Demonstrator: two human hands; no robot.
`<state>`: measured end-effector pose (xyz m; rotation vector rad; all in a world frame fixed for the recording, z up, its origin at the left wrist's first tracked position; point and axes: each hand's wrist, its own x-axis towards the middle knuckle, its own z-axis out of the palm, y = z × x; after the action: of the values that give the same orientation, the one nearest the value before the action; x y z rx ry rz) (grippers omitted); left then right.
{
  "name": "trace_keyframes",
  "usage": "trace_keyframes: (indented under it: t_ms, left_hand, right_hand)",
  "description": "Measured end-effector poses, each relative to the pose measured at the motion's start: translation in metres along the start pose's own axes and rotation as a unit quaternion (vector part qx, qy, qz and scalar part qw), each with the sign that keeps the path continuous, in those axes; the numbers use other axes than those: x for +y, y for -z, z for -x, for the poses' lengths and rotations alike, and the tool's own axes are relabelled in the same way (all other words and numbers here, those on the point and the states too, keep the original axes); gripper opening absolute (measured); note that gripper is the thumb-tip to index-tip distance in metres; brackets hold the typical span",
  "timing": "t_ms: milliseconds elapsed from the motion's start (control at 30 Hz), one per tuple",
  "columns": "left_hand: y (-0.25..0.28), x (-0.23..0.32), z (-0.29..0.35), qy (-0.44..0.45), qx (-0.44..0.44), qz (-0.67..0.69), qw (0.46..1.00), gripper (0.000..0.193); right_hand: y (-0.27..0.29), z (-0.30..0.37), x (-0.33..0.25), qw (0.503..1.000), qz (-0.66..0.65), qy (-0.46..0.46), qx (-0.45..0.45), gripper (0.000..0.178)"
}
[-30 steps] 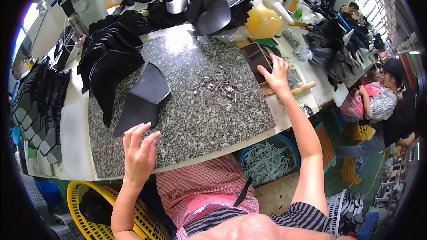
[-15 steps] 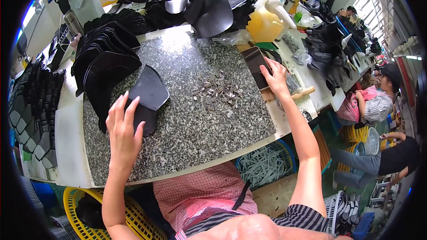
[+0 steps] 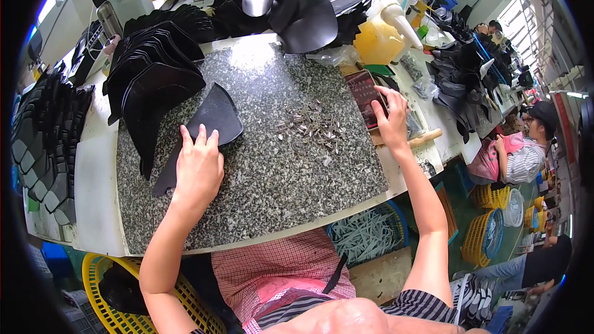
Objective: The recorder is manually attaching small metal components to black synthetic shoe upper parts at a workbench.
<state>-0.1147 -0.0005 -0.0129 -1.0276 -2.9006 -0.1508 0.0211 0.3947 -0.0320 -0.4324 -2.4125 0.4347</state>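
A black leather-like cut piece [image 3: 221, 116] lies on the speckled stone slab [image 3: 266, 204], its narrow end reaching left beneath my fingers. My left hand [image 3: 199, 170] rests on it palm down, fingers spread, gripping nothing. At the slab's right edge, a phone [image 3: 364, 100] shows a dark reddish lit screen. My right hand [image 3: 393, 116] is beside it, thumb and fingers apart near the screen; whether a fingertip touches is unclear. Small metal pieces [image 3: 314, 125] are scattered between my hands. A fanned stack of black cut pieces [image 3: 158, 80] stands behind my left hand.
A yellow liquid container [image 3: 378, 40] and more black pieces [image 3: 303, 21] stand at the back. Shoe-like parts [image 3: 52, 154] line the left side. Under the table are a yellow basket [image 3: 102, 291] and a bin of pale strips [image 3: 369, 232]. Other people work around.
My left hand has moved right and come down onto the black piece, whose narrow end has swung left. The phone screen has lit up. My right hand has lifted slightly off the phone.
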Motion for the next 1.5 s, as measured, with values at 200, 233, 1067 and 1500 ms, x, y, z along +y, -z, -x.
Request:
trace_keyframes:
  t_ms: [200, 233, 1067, 1500]
  left_hand:
    - [0.070, -0.005, 0.008, 0.058, 0.169, 0.345, 0.921, 0.016]
    - [0.076, -0.005, 0.014, 0.071, 0.121, 0.470, 0.872, 0.017]
    - [0.051, 0.104, 0.110, -0.154, 0.178, 0.455, 0.859, 0.032]
    - [0.020, 0.091, 0.140, 0.034, -0.060, 0.823, 0.564, 0.015]
  right_hand:
    - [0.021, 0.022, -0.042, 0.990, -0.103, 0.009, -0.097, 0.019]
    - [0.023, 0.025, -0.046, 0.982, -0.136, -0.021, -0.132, 0.017]
    - [0.046, 0.092, -0.158, 0.738, -0.624, -0.093, -0.239, 0.008]
    - [0.030, 0.165, -0.206, 0.676, -0.682, -0.070, -0.271, 0.019]
